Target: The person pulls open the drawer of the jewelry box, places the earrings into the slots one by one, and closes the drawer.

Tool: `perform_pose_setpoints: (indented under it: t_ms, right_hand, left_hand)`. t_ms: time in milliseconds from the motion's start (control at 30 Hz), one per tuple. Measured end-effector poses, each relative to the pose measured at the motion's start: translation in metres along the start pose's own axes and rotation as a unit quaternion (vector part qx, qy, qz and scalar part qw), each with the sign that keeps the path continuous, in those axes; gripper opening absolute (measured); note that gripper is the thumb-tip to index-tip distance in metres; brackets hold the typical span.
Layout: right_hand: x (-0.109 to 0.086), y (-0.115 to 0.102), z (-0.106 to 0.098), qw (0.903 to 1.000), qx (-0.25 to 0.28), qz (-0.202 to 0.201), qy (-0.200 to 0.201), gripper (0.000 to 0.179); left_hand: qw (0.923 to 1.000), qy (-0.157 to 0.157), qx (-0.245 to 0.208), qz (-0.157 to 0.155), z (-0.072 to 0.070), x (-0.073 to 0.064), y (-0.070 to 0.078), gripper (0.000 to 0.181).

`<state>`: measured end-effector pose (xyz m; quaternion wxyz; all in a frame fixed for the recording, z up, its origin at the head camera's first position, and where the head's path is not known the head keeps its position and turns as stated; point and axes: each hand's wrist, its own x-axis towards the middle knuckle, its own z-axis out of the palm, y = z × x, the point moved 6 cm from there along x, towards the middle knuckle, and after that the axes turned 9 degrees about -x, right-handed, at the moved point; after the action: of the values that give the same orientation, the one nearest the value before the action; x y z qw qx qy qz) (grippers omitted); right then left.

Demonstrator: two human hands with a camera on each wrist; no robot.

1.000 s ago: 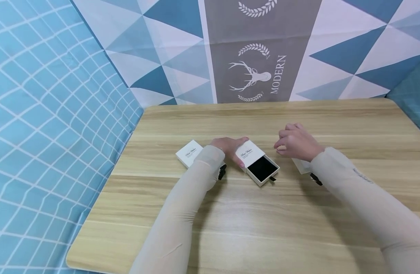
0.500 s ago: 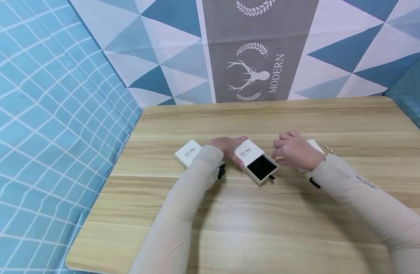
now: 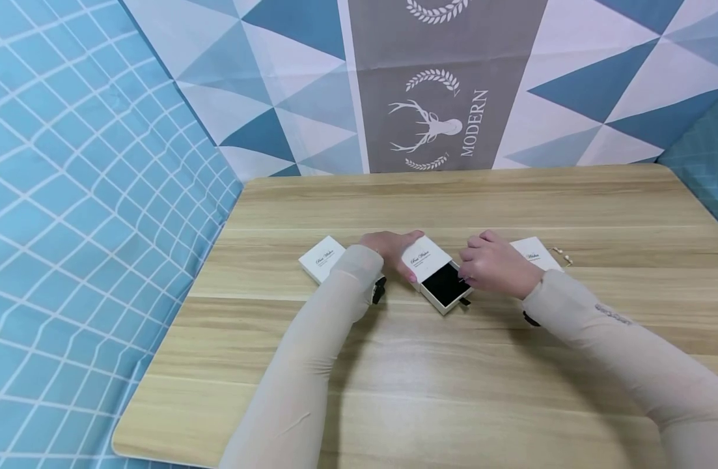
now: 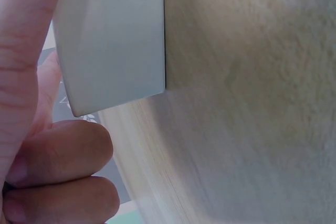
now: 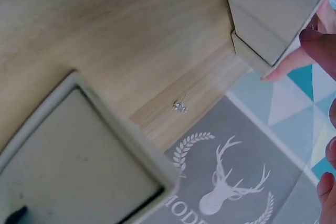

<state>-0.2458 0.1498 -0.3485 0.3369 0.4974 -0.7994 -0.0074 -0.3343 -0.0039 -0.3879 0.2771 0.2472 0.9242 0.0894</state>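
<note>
My left hand (image 3: 388, 249) grips the white sleeve of a small jewellery box (image 3: 424, 257), thumb and fingers on opposite sides. From the sleeve a drawer (image 3: 443, 306) is partly slid out, showing its black lining. In the left wrist view the pale side of the box (image 4: 113, 45) stands beside my fingers (image 4: 63, 150). My right hand (image 3: 495, 266) is at the drawer's right corner, its fingertips pinching a small shiny piece of jewellery that they mostly hide. The right wrist view has only its curled fingers (image 5: 328, 124) at the edge.
Another white box (image 3: 323, 256) lies left, partly behind my left sleeve. A third white box (image 3: 533, 249) sits behind my right wrist, with small sparkling jewellery (image 3: 562, 255) beside it. The right wrist view shows a sparkling piece (image 5: 179, 106) against the table between two boxes.
My right hand has moved left, from above the right-hand box to the drawer, uncovering that box and the jewellery beside it. The left hand keeps its grip in the same place.
</note>
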Motion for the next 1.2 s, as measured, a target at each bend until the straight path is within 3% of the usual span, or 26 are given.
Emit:
perform_pose_setpoints:
  t_ms: [200,400,733,1200]
  right_hand:
    - [0.005,-0.007,0.006,0.999,-0.014,-0.01,-0.042,0.025]
    - [0.001,-0.011,0.011,0.997,-0.034,-0.015,-0.068,0.028]
    - [0.007,-0.01,0.013,0.9957,-0.037,-0.024,-0.082,0.029]
    - [0.015,-0.009,0.021,0.986,-0.002,-0.021,-0.166,0.021]
  left_hand:
    - [0.9999,0.006,-0.011,0.002,0.0,0.001,0.0,0.107]
    - [0.9998,-0.01,-0.016,0.011,0.008,0.005,0.004,0.109]
    - [0.9999,0.009,-0.005,0.0,0.004,0.007,0.002,0.109]
    - [0.9997,0.011,0.012,-0.017,0.002,0.003,-0.002,0.11]
